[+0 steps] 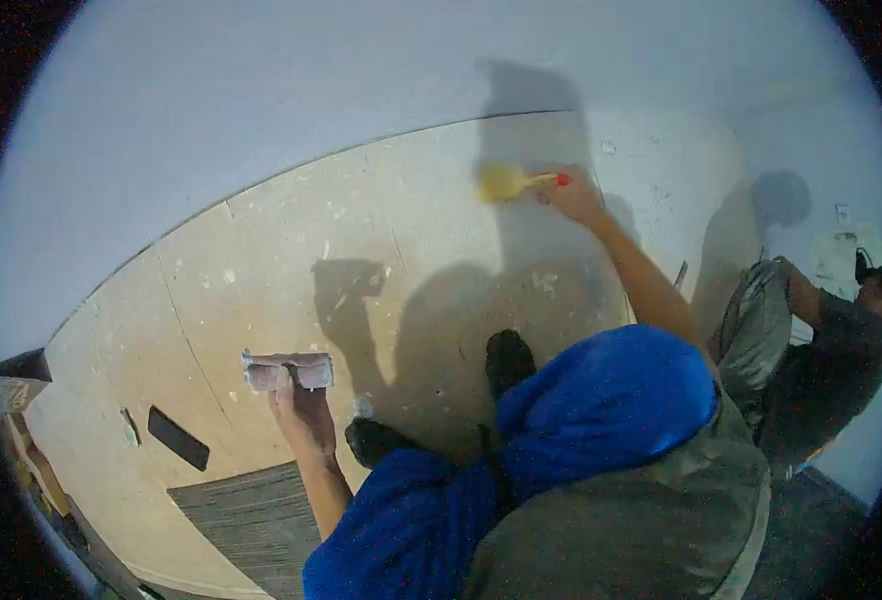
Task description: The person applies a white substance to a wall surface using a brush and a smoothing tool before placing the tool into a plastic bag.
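Yellow brush (501, 184) in the right hand (573, 197), its broad end pointing left, its long axis running sideways near the foot of the wall (361, 80).
The right hand closes round the handle; the left hand (304, 415), farther down and left, grips a mauve pad (311, 371), its fingers mostly hidden. Blur hides whether the brush touches the floor (271, 300).

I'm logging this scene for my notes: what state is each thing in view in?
Left hand: closed on the pad.
Pad: held, ragged-edged.
Right hand: closed on the brush.
Brush: held, bristles pointing left, blurred; contact with the floor unclear.
Floor: spotted with pale marks.
Phone: lying flat, dark.
Mat: spread out, partly hidden.
Co-worker: crouching.
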Available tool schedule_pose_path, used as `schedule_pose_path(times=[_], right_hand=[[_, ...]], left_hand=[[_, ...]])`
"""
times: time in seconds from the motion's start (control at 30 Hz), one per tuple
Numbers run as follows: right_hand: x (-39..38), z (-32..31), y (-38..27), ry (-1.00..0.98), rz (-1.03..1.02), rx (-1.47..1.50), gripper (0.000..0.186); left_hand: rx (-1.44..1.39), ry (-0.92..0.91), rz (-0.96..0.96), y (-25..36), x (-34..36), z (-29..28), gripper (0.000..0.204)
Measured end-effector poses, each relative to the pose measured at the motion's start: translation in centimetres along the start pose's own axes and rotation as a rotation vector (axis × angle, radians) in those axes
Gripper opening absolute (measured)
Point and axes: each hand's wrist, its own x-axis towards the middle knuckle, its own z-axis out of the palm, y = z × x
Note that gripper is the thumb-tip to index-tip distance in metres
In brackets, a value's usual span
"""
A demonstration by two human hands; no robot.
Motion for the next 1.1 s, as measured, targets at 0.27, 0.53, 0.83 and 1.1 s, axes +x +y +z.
schedule_pose_path(times=[0.27, 0.53, 0.83, 1.1], right_hand=[[2.0, -6.7, -0.3, 0.14, -0.103, -0.011, 0.032], [5.3, 7.5, -9.9, -0.009, -0.379, -0.014, 0.033], [4.7, -10.7, 9.5, 0.292, 0.083, -0.242, 0.03], [3.1, -0.6, 0.2, 0.031, -0.026, 0.116, 0.034]], left_hand=[[0.012, -0.055, -0.028, 0.7, 0.4, 2.0, 0.038], [0.046, -0.005, -0.048, 0.6, 0.3, 1.3, 0.042], [0.09, -0.04, -0.005, 1.6, 0.1, -1.1, 0.047], [0.107, -0.055, -0.085, 1.1, 1.3, -0.5, 0.044]])
